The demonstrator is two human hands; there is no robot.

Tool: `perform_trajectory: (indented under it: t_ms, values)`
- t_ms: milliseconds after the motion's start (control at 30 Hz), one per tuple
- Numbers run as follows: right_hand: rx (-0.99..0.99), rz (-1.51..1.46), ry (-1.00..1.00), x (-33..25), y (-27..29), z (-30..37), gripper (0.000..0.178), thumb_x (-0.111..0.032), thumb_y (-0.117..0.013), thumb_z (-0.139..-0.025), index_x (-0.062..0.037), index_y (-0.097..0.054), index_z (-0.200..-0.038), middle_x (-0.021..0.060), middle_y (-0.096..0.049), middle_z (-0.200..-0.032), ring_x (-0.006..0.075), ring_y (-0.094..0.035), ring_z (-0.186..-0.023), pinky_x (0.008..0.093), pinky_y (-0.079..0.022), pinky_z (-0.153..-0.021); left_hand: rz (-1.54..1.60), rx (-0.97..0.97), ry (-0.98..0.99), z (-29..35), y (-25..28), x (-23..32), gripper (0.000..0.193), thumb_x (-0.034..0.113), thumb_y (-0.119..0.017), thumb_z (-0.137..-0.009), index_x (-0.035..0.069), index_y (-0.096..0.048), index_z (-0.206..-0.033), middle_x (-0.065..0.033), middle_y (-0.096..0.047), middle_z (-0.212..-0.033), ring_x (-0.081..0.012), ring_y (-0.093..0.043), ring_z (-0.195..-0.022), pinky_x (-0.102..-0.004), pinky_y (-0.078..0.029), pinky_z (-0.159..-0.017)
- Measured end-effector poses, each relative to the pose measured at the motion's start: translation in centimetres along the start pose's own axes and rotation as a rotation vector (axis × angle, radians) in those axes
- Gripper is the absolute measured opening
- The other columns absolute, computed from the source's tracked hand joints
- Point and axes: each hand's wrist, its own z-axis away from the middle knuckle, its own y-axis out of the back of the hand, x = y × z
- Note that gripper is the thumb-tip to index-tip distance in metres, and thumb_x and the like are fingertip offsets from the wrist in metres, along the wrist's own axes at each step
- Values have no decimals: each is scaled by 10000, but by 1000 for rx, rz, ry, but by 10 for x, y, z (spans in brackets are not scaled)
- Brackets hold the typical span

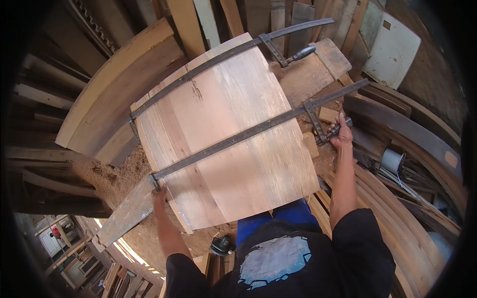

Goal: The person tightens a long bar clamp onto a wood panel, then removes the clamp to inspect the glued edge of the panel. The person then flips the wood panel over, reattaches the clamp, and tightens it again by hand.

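A wide wooden panel of edge-joined boards [223, 134] lies before me, with a thin strip along its left edge. Two dark metal bar clamps span it: the nearer clamp [238, 136] and the farther clamp [198, 69]. At the panel's left edge, my left hand [160, 194] is closed around the nearer clamp's fixed jaw; its fingers are partly hidden. On the right, my right hand [342, 133] wraps round that same clamp's screw handle. The farther clamp's handle [301, 53] stands free of any hand.
Worn support boards stick out under the panel, one at the upper right [318, 69] and one at the lower left [126, 211]. Sawdust [114, 176] lies beside it. Curved boards [119, 89] stand at the left; stacked planks [397, 213] fill the right. A dark power tool [222, 245] sits near my body.
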Motion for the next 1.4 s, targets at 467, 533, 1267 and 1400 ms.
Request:
perform_trajectory:
  t_ms: [467, 533, 1267, 1400]
  values:
    - [189, 187, 74, 5, -5, 13, 282, -336, -677, -863, -139, -497, -771, -27, -491, -637, 105, -478, -531, 250, -405, -493, -82, -173, 40, -1, 12, 37, 952, 602, -751, -626, -109, -481, -1199, -256, -618, -1070, -344, -607, -1015, -405, -472, -869]
    - [333, 205, 172, 22, -13, 3, 289, -344, -665, -870, -120, -513, -769, 17, -509, -631, 138, -513, -559, 293, -431, -508, -44, -135, 43, -28, 9, -18, 970, 615, -753, -612, -103, -475, -1202, -250, -624, -1063, -348, -615, -997, -404, -480, -857]
    - [-848, 2080, 1071, 119, -197, 112, 376, -225, -692, -738, -72, -591, -1066, 148, -547, -1085, 312, -506, -1043, 422, -396, -927, -188, 204, -58, 5, 17, 19, 677, 472, -763, -667, -77, -588, -1023, -283, -641, -975, -415, -621, -962, -448, -483, -844]
    - [-950, 2228, 1029, 137, -199, 103, 254, -151, -647, -741, -26, -595, -956, 161, -602, -985, 335, -563, -972, 417, -450, -858, -167, 165, -5, 42, 40, 32, 557, 391, -731, -727, -73, -599, -1005, -287, -644, -950, -429, -629, -922, -465, -490, -822]
